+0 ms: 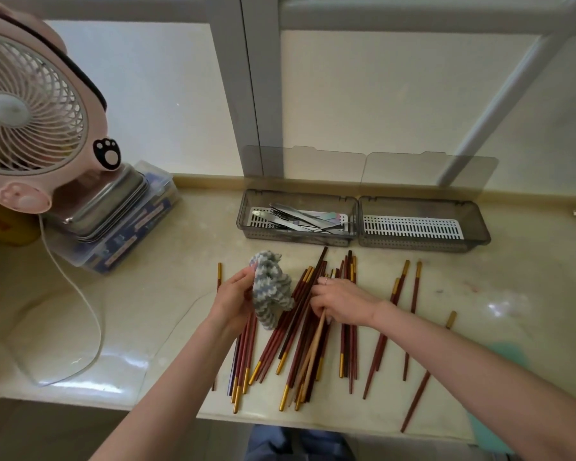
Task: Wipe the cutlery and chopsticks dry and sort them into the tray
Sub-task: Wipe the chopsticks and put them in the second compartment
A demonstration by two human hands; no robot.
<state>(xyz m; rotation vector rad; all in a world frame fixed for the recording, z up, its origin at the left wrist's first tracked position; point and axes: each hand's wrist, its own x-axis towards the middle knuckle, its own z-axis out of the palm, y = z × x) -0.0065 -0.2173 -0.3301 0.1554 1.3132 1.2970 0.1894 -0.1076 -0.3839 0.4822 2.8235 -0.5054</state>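
Pale stone worktop (147, 311) shows you partway: cutlery (300, 217) lies in the left tray (243, 211) at twelve o'clock, the right tray (479, 224) at one o'clock holds no chopsticks, the chopsticks (346, 354) sprawl unsorted, your left hand (233, 297) grips the cloth (271, 287), and your right hand (343, 302) pinches one pale chopstick (313, 351).

pale stone counter (479, 294) under a frosted, grey-framed window (396, 104) (daylight behind).
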